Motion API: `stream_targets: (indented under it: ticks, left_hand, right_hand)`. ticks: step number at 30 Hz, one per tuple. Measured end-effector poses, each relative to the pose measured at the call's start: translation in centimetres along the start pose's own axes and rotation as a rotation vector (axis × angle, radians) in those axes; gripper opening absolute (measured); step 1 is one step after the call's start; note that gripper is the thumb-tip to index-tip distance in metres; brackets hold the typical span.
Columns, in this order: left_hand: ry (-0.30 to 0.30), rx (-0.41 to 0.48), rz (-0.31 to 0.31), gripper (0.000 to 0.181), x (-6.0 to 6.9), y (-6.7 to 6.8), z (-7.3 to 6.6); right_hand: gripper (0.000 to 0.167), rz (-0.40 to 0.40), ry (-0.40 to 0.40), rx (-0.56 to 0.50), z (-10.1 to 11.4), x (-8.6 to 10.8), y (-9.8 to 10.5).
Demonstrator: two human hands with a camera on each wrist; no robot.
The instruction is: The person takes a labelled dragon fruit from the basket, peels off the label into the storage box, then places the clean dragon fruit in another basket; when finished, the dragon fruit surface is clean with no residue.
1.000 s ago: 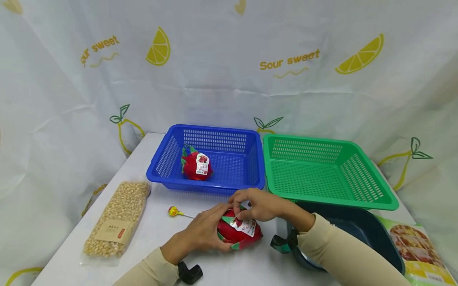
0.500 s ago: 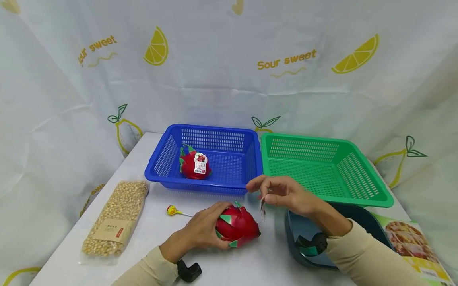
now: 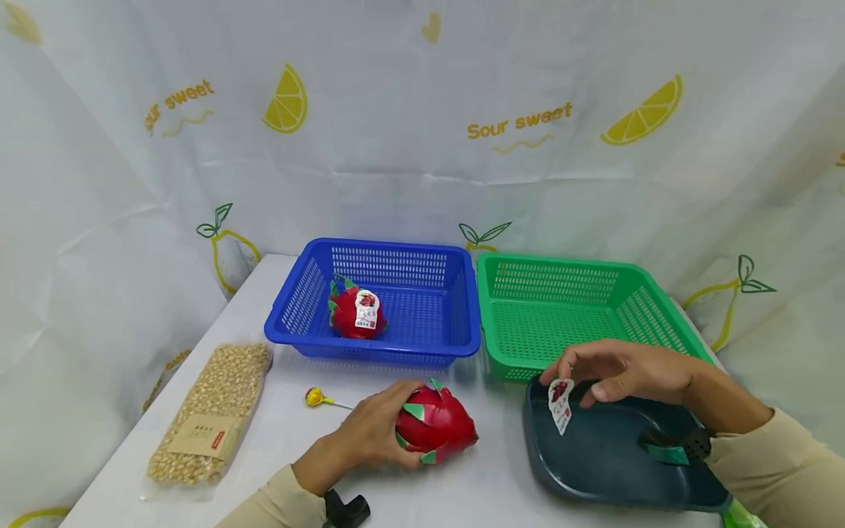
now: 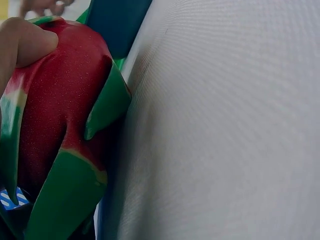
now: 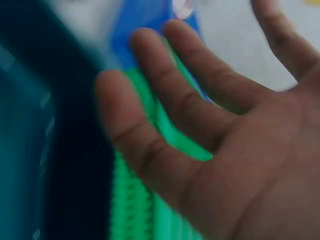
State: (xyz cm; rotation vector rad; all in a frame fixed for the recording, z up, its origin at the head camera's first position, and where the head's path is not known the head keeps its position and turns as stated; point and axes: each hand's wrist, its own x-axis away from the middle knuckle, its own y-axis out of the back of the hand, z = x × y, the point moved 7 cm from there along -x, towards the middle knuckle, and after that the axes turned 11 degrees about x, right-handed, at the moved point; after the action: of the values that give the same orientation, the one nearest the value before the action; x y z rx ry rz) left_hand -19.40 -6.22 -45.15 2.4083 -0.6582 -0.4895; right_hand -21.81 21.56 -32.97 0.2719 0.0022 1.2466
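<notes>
A red dragon fruit with green scales [image 3: 439,422] lies on the white table, and my left hand [image 3: 372,429] grips it from the left. In the left wrist view, a fingertip presses on its red skin [image 4: 65,75]. My right hand [image 3: 627,374] is over the dark blue-green basin [image 3: 594,469], fingers spread apart. A white label [image 3: 560,405] with a red fruit picture hangs by its fingertips above the basin; whether it clings to a finger or is falling, I cannot tell. The right wrist view shows the spread fingers [image 5: 190,105] but not the label.
A blue basket [image 3: 422,348] at the back holds another labelled dragon fruit [image 3: 353,312]. Beside it stands a green basket [image 3: 528,359]. A lollipop [image 3: 317,397] lies left of my left hand, with a bag of corn kernels [image 3: 218,396] farther left.
My right hand has peeled the label off the dragon fruit, carried it right over the basin and spread its fingers. My left hand stays on the fruit.
</notes>
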Motion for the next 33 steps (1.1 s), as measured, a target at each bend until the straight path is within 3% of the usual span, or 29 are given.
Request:
stream_targets:
  ticks: [4,8,12,19,22,26,29,33]
  left_hand:
    - [0.013,-0.003,-0.006,0.092,0.1,0.2,-0.1]
    - [0.028,-0.002,-0.003,0.093,0.1,0.4,0.0]
    - [0.035,0.004,-0.001,0.093,0.2,0.4,0.0]
    - [0.010,-0.002,-0.010,0.093,0.2,0.4,-0.1]
    - [-0.002,-0.012,-0.013,0.093,0.2,0.4,-0.2]
    - [0.001,-0.011,-0.013,0.093,0.2,0.4,-0.3]
    - [0.006,-0.001,-0.008,0.093,0.2,0.3,-0.2]
    - [0.008,0.009,0.000,0.092,0.2,0.0,-0.1]
  right_hand:
    - [0.032,0.006,-0.228,0.028,-4.3,1.9,0.4]
    - [0.036,-0.058,-0.426,0.152,-8.2,2.8,0.8]
    - [0.038,-0.084,-0.520,0.236,-10.4,2.8,0.9]
    - [0.044,-0.108,-0.539,0.335,-11.7,2.5,0.6]
    - [0.045,-0.105,-0.496,0.432,-11.5,2.1,0.4]
    - [0.060,-0.132,-0.479,0.541,-11.3,1.7,0.3]
    - [0.071,-0.160,-0.488,0.582,-11.1,1.8,0.2]
    - [0.071,-0.186,-0.478,0.595,-10.2,2.5,0.2]
